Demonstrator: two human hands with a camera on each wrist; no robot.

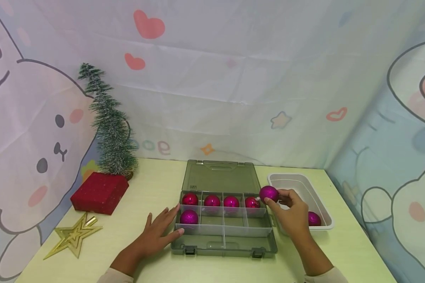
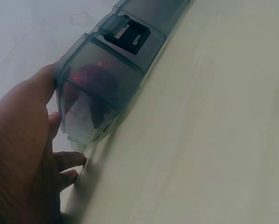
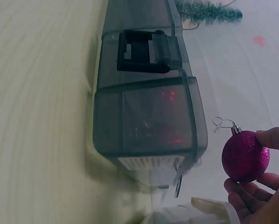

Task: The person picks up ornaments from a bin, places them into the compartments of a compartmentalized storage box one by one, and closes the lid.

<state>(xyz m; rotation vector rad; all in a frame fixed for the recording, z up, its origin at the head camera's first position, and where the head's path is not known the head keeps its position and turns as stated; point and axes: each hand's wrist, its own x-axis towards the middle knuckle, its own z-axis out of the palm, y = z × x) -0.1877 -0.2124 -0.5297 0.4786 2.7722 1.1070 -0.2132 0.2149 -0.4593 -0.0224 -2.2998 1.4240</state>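
My right hand (image 1: 292, 212) pinches a glittery magenta Christmas ball (image 1: 268, 193) between thumb and fingers, above the right edge of a grey-green divided plastic box (image 1: 224, 251). A silver cap and wire loop on the ball point toward the box in the right wrist view. My left hand (image 1: 157, 236) rests against the box's left side, fingers extended and thumb at the rim. Several shiny magenta-red balls (image 1: 231, 201) sit one per compartment along the back row. One glittery ball (image 1: 189, 217) lies in the left compartment of the middle row. The lid (image 1: 221, 177) is laid back.
A white plastic basket (image 1: 326, 214) with another magenta ball (image 1: 314, 219) stands at the right, partly behind my right hand. On the left are a small green Christmas tree (image 1: 115, 137), a red box (image 1: 100, 193) and a gold star (image 1: 73, 236). A printed curtain (image 1: 233, 78) hangs behind.
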